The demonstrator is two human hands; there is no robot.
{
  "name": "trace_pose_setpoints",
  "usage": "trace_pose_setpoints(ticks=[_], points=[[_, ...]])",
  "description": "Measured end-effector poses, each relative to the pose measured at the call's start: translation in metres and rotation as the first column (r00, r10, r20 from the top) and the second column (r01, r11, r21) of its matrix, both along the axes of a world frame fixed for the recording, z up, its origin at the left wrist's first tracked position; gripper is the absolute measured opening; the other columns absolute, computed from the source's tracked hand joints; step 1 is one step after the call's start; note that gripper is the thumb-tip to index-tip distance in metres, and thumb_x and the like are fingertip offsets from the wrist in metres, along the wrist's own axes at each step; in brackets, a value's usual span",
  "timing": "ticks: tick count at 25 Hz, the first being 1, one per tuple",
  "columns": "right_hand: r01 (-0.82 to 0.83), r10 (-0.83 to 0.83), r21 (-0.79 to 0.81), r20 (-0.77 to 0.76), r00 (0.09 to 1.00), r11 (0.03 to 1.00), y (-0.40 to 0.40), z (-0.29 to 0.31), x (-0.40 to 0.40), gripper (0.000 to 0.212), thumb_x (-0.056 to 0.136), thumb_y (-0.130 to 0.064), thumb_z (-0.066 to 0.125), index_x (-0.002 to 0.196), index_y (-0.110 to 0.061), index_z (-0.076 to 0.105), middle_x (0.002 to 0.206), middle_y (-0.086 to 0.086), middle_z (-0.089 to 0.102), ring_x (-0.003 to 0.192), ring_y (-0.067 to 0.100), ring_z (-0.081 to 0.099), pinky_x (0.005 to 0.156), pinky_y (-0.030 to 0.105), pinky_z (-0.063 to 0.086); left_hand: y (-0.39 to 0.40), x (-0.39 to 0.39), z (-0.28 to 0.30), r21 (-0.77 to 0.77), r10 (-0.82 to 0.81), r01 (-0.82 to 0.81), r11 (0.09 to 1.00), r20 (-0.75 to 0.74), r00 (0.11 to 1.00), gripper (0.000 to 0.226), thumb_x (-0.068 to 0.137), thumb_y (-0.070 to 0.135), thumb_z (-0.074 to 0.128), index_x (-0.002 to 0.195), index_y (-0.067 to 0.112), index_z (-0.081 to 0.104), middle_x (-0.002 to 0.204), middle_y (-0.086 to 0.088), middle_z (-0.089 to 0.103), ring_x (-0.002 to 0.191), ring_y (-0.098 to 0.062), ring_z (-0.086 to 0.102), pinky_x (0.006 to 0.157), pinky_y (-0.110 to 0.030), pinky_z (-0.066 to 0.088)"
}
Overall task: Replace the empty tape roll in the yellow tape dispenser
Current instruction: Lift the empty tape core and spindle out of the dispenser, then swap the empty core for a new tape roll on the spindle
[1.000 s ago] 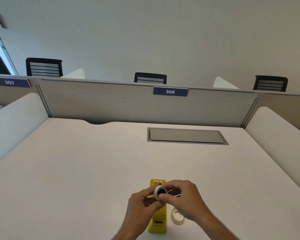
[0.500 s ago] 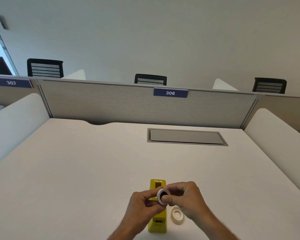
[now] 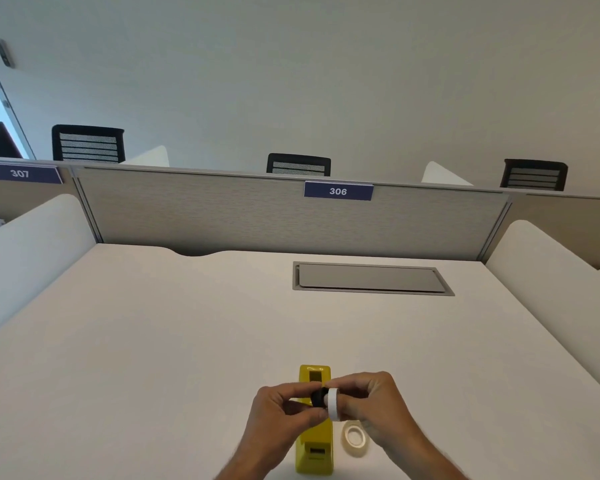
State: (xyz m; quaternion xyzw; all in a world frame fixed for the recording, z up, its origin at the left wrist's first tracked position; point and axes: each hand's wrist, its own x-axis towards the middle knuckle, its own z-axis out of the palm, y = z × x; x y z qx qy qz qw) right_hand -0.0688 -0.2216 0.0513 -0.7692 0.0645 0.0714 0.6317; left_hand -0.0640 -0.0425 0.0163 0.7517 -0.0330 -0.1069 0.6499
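The yellow tape dispenser [image 3: 314, 448] lies on the white desk [image 3: 153, 341] near its front edge, lengthwise away from me. Just above it, my left hand [image 3: 278, 417] pinches a black hub [image 3: 317, 397]. My right hand [image 3: 378, 407] pinches a white ring, the tape core [image 3: 332, 403], right beside the hub. Hub and ring are partly apart, with the hub sticking out on the left. A translucent tape roll [image 3: 354, 439] lies flat on the desk right of the dispenser, partly under my right hand.
A grey cable hatch [image 3: 371, 279] is set into the desk further back. A grey partition [image 3: 257, 216] with a "306" label closes the far edge. White curved side panels [image 3: 25, 244] flank the desk left and right. Black chairs [image 3: 298, 164] stand beyond the partition.
The white ring faced me with the black hub inside it; now it is turned edge-on and the hub has slid out to the left. Both hands stayed above the dispenser.
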Motion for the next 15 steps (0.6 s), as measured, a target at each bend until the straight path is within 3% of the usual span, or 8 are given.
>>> trace_pose_setpoints(ticks=[3, 6, 10, 15], points=[[0.116, -0.116, -0.006, 0.007, 0.993, 0.993, -0.01, -0.008, 0.009, 0.017, 0.081, 0.009, 0.074, 0.089, -0.005, 0.08, 0.086, 0.01, 0.077, 0.073, 0.024, 0.075, 0.061, 0.031, 0.062, 0.003, 0.006, -0.002, 0.003, 0.046, -0.046, 0.999, -0.012, 0.999, 0.042, 0.066, 0.006, 0.09, 0.103, 0.019, 0.076, 0.091, 0.005, 0.08, 0.085, -0.015, 0.076, 0.082, -0.035, 0.062], [0.173, -0.171, -0.256, 0.029, 0.985, 0.951, -0.029, -0.032, 0.024, 0.015, 0.085, 0.003, 0.071, 0.092, -0.007, 0.079, 0.091, 0.005, 0.075, 0.074, 0.019, 0.073, 0.064, 0.032, 0.064, 0.005, 0.011, -0.003, 0.022, 0.069, -0.069, 0.997, -0.011, 0.998, 0.042, 0.064, 0.007, 0.091, 0.101, 0.018, 0.076, 0.091, 0.005, 0.08, 0.085, -0.013, 0.076, 0.081, -0.033, 0.062], [0.085, -0.105, -0.592, 0.002, 0.995, 0.801, -0.046, -0.061, 0.035, 0.014, 0.08, -0.012, 0.071, 0.088, -0.017, 0.081, 0.089, -0.004, 0.079, 0.077, 0.014, 0.073, 0.078, 0.037, 0.061, 0.002, 0.014, -0.006, 0.051, 0.066, -0.065, 0.997, -0.012, 0.998, 0.04, 0.064, 0.008, 0.091, 0.1, 0.019, 0.076, 0.087, 0.006, 0.08, 0.082, -0.012, 0.076, 0.079, -0.031, 0.062], [0.057, -0.137, -0.659, -0.07, 0.988, 0.75, -0.054, -0.07, 0.045, 0.012, 0.073, -0.017, 0.076, 0.081, -0.026, 0.076, 0.077, -0.006, 0.074, 0.072, 0.015, 0.071, 0.074, 0.031, 0.06, -0.001, 0.018, -0.01, 0.06, 0.074, -0.073, 0.996, -0.017, 0.997, 0.039, 0.065, 0.01, 0.091, 0.099, 0.025, 0.077, 0.086, 0.01, 0.079, 0.081, -0.009, 0.076, 0.075, -0.022, 0.06]])
